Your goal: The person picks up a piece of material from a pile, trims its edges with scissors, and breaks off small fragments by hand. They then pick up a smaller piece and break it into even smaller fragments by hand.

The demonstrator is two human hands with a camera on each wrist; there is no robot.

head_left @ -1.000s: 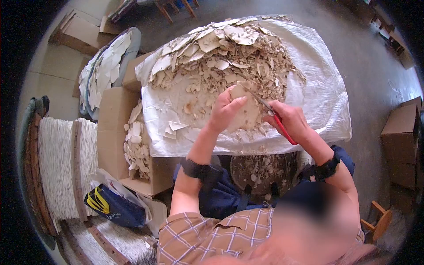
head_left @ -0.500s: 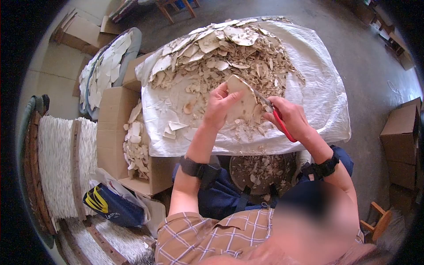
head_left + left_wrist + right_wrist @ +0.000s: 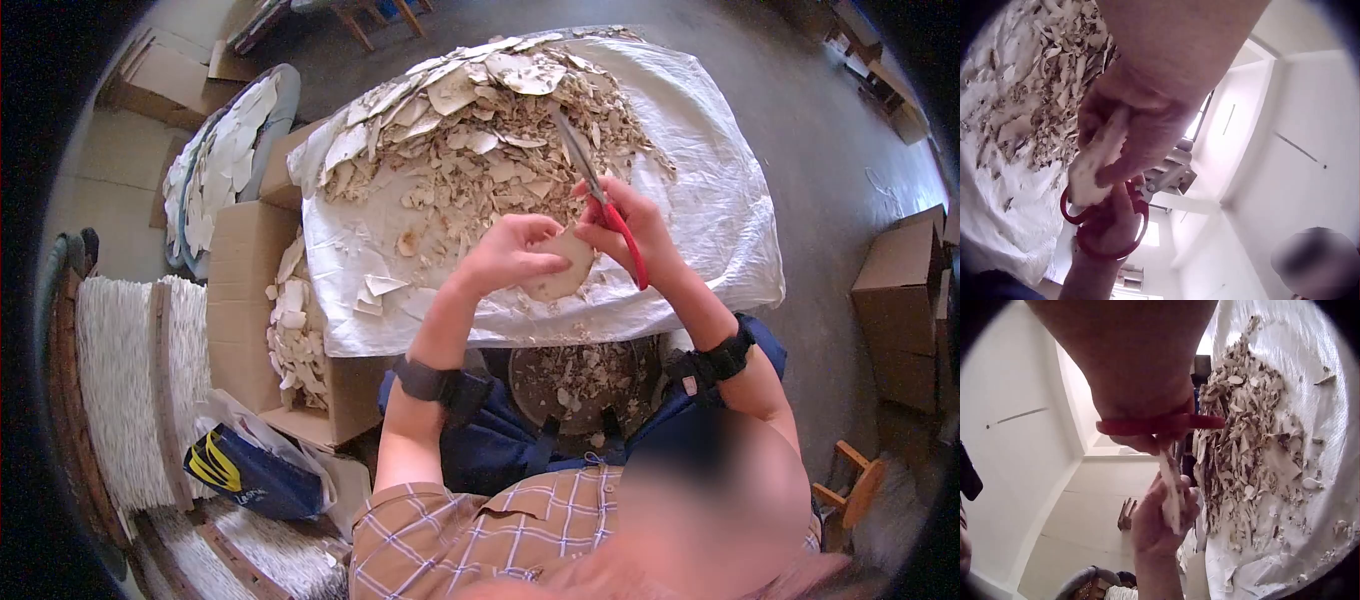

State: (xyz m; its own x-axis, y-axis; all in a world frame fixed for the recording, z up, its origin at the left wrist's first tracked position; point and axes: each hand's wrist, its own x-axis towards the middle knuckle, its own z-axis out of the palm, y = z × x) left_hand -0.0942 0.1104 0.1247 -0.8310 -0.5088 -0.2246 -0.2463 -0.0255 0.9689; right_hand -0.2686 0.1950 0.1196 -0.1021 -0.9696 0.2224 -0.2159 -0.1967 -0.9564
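Between thumb and fingers, my left hand (image 3: 512, 254) pinches a flat, pale, rounded slice (image 3: 572, 268) with a brownish edge, over the near part of the table. My right hand (image 3: 632, 222) holds scissors with red handles (image 3: 628, 245); the blades (image 3: 575, 148) point away from me toward the heap. The right thumb and fingertips are right at the slice's upper right edge. In the left wrist view, the slice (image 3: 1088, 181) stands out from the left fingers, close to the red handle loops (image 3: 1110, 255). Seen from the right wrist, the slice (image 3: 1171, 490) is nearly edge-on.
A large heap of pale slices and brownish trimmings (image 3: 480, 140) covers the back of the white sheeted table (image 3: 720, 220). An open cardboard box (image 3: 240, 290) with pale pieces stands left. Below the table edge is a round container (image 3: 525, 385) of scraps.
The scissors have swung from the slice's edge to point away, toward the heap. The slice has turned and come lower, and the right fingers have moved to its edge.
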